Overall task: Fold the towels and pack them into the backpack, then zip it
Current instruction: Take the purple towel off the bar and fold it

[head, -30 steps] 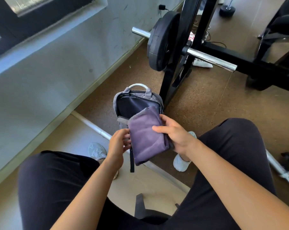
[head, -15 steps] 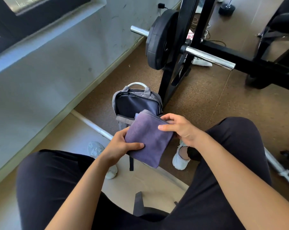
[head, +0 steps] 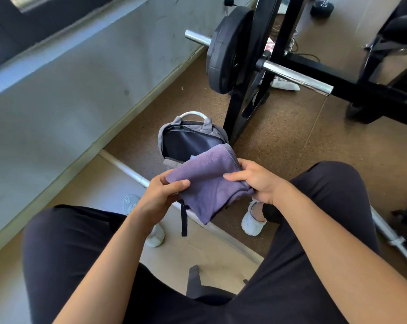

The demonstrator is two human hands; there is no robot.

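Folded purple towel (head: 209,183) held above the knees, in front of the open grey backpack (head: 172,134) standing on the floor. Left hand (head: 161,195) pinches the towel's near-left corner, thumb on top. Right hand (head: 256,181) grips its right edge, fingers curled round the bunched cloth. Weight plate (head: 223,52) on a barbell (head: 296,77) behind the backpack.

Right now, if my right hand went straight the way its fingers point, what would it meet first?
Your right hand grips the towel; past that, probably the left hand pinching the other end, though depth is unclear.
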